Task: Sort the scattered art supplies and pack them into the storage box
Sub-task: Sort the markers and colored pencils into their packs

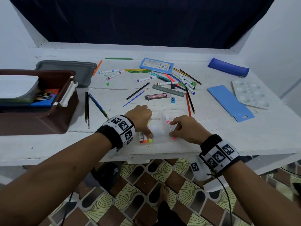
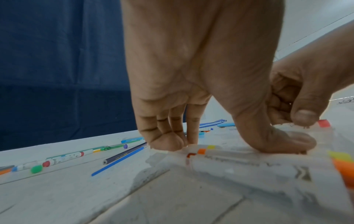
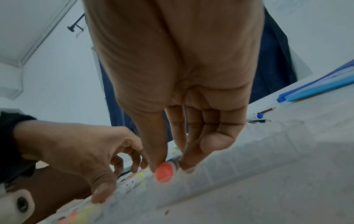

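Note:
A clear plastic marker tray [image 1: 158, 129] lies near the table's front edge. My left hand [image 1: 145, 123] is bent over its left side. Its thumb and curled fingertips pin down a red, an orange and a yellow marker [image 1: 145, 139] lying side by side. In the left wrist view the thumb lies flat on those markers [image 2: 220, 153]. My right hand [image 1: 172, 128] pinches a pink-capped marker [image 1: 168, 123] over the tray's right side, its cap [image 3: 163, 174] between thumb and fingers. The brown storage box [image 1: 48, 115] stands at the left, holding a white palette and a brush pack.
A grey lid [image 1: 68, 70] lies behind the box. Several markers, pencils, a brush, a ruler, a sharpener [image 1: 173, 100] and a blue pencil box [image 1: 156, 65] litter the middle. A blue sleeve [image 1: 229, 102], a white palette [image 1: 250, 93] and a blue pouch [image 1: 228, 67] lie to the right.

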`<state>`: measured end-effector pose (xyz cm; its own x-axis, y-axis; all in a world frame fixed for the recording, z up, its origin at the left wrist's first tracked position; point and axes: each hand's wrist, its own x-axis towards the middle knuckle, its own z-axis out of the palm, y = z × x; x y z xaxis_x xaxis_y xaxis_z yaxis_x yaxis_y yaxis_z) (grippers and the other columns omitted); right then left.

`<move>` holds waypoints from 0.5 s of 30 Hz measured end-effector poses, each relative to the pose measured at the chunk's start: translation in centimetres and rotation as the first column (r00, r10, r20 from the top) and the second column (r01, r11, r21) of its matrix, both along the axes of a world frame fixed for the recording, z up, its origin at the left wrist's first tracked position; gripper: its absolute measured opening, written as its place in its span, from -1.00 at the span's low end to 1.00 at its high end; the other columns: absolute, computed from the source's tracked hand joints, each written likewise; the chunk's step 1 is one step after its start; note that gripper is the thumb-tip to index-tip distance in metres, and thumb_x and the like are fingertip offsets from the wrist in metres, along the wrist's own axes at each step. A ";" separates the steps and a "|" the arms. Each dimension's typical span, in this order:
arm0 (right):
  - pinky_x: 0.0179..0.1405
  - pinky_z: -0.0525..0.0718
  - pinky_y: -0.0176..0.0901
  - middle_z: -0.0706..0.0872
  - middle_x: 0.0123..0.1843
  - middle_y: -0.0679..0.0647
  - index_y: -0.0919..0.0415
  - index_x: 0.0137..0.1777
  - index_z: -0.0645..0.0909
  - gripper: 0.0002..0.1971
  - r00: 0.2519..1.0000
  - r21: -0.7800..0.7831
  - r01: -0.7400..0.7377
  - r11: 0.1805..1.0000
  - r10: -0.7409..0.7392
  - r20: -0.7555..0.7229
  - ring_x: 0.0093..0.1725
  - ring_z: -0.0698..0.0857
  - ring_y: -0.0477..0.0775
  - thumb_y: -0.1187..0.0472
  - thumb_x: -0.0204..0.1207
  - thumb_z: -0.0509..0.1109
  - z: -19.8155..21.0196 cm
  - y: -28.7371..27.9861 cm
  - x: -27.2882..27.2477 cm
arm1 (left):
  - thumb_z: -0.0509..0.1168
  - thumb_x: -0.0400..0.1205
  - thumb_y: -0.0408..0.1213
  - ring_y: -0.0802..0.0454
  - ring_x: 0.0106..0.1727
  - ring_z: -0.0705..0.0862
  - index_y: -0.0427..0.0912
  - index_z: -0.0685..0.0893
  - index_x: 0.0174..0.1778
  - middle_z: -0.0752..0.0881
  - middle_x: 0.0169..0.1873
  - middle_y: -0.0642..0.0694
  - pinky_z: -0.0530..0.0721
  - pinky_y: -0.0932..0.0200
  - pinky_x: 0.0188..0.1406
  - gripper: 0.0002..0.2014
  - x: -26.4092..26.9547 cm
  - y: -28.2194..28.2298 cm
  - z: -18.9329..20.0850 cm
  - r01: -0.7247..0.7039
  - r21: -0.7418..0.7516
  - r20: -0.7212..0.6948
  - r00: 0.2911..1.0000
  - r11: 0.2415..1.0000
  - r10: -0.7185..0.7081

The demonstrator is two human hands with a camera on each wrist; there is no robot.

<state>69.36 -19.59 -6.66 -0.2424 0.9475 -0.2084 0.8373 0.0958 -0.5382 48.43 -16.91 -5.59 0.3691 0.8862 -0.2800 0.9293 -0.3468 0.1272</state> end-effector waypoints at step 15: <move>0.06 0.68 -0.02 0.79 0.08 0.27 0.41 0.14 0.75 -0.68 0.975 0.049 -0.144 0.988 0.133 0.176 0.01 0.74 0.19 0.15 0.53 0.51 0.4 0.4 -0.9 | 0.61 0.25 0.18 0.00 -0.06 0.43 -0.14 0.44 -0.11 0.46 -0.08 -0.07 0.50 0.10 -0.08 -0.38 0.3 0.4 -0.1 -0.001 0.002 -0.009 1.000 1.000 0.001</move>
